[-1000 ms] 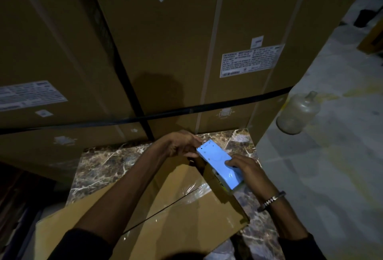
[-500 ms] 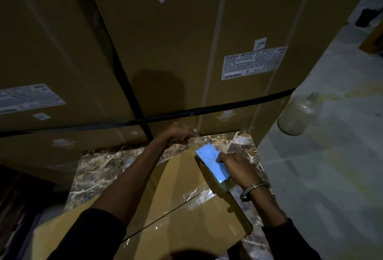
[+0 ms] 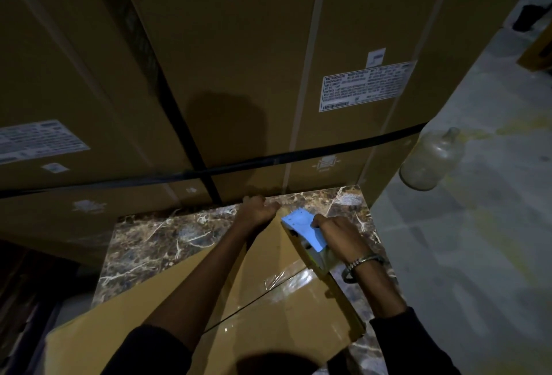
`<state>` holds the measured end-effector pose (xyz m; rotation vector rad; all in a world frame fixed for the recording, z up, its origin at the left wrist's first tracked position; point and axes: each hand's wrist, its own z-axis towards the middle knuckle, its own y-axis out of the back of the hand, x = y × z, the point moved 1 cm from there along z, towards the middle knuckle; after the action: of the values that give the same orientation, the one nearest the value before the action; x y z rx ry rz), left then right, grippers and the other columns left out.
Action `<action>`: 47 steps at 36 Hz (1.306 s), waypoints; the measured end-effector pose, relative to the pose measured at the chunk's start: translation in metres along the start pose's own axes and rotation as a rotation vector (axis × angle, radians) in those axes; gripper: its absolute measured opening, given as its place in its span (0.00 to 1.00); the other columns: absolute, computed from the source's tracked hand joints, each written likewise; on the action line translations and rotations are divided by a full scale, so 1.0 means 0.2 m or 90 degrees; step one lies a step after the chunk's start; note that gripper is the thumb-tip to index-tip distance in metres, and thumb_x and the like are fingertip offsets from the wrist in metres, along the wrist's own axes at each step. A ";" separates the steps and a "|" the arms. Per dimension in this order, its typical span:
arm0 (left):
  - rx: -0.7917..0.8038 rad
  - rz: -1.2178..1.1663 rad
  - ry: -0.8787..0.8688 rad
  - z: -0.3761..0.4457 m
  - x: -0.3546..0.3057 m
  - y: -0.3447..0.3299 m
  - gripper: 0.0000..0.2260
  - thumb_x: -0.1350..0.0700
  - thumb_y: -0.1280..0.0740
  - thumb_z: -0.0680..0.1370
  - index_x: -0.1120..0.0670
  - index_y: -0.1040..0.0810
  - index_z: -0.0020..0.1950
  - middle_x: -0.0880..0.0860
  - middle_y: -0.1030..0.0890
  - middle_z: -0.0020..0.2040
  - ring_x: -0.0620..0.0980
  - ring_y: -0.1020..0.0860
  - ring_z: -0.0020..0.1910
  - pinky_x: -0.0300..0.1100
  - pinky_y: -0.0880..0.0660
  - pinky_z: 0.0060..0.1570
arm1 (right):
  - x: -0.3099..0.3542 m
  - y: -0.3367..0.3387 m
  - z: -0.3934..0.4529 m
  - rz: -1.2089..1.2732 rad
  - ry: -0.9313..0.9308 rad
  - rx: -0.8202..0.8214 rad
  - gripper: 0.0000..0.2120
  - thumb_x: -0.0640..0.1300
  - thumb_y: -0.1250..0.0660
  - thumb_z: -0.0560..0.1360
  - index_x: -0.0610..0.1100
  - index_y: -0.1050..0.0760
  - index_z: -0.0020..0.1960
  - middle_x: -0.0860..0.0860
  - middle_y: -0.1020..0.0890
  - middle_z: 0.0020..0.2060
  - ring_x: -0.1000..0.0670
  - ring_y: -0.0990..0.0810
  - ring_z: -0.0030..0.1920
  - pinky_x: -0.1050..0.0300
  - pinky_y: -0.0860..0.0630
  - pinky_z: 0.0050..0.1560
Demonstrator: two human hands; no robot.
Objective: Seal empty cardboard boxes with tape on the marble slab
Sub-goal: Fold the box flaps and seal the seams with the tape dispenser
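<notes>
A: Where's the box rn?

B: Cardboard box (image 3: 268, 309) lies flat on the marble surface (image 3: 167, 243), angled, its far corner up near the big stacked cartons (image 3: 239, 75). Clear tape (image 3: 286, 282) shines across the flap seam on the near part.

A: Hands?

B: Right hand (image 3: 337, 234) is curled round the blue tape dispenser (image 3: 304, 231), gripping it, with the dispenser sitting at the box's far right edge. Left hand (image 3: 257, 210) is at the far corner, fingers curled; looks like it pinches the tape end or the corner itself, but it's too dark to tell which.

A: What changed vs a sec ago?

B: Dispenser has moved further along the box toward the far end, and the left hand has slid out ahead of it to the corner. Wrist w/ the bracelet (image 3: 361, 264) now sits over the box edge.

A: Meaning?

B: Prob. the strip is nearly run to the end of the seam. Judging by that, next bit is wrapping over the edge and cutting. This box is close to sealed, IMO.

A: Anything else nearby?

B: A glass jug (image 3: 433, 159) on the floor (image 3: 478, 255) to the right, well apart.
</notes>
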<state>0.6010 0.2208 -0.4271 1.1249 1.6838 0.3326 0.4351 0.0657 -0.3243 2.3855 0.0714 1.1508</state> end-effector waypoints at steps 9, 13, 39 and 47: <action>-0.075 -0.069 -0.238 -0.13 0.04 -0.03 0.19 0.40 0.31 0.81 0.53 0.13 0.43 0.49 0.13 0.40 0.42 0.17 0.38 0.47 0.23 0.39 | -0.02 -0.02 0.02 -0.049 0.023 0.009 0.20 0.56 0.39 0.81 0.40 0.19 0.45 0.42 0.18 0.44 0.42 0.20 0.47 0.47 0.25 0.50; -0.116 -0.038 -0.233 -0.13 0.06 -0.05 0.23 0.35 0.35 0.81 0.52 0.18 0.38 0.51 0.19 0.33 0.47 0.18 0.34 0.46 0.25 0.33 | 0.01 -0.03 0.00 -0.075 0.023 0.012 0.25 0.63 0.42 0.76 0.41 0.20 0.46 0.44 0.19 0.43 0.42 0.20 0.46 0.50 0.28 0.45; -0.247 0.230 -0.296 -0.30 -0.06 -0.19 0.29 0.39 0.41 0.84 0.57 0.27 0.78 0.59 0.25 0.76 0.60 0.25 0.72 0.52 0.27 0.68 | -0.12 0.04 -0.14 -0.209 -0.003 -0.034 0.32 0.68 0.47 0.70 0.41 0.20 0.49 0.40 0.19 0.47 0.43 0.22 0.43 0.54 0.33 0.37; -0.191 0.324 -0.299 -0.28 0.02 -0.24 0.35 0.31 0.51 0.84 0.51 0.36 0.83 0.55 0.24 0.72 0.59 0.26 0.69 0.55 0.29 0.66 | -0.15 0.04 -0.14 -0.213 0.000 -0.018 0.25 0.60 0.44 0.81 0.40 0.21 0.54 0.38 0.20 0.53 0.39 0.21 0.52 0.54 0.33 0.44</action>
<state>0.5283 0.2155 -0.4398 1.2725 0.8906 0.5687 0.3929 0.0621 -0.3276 2.2392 0.4343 0.9844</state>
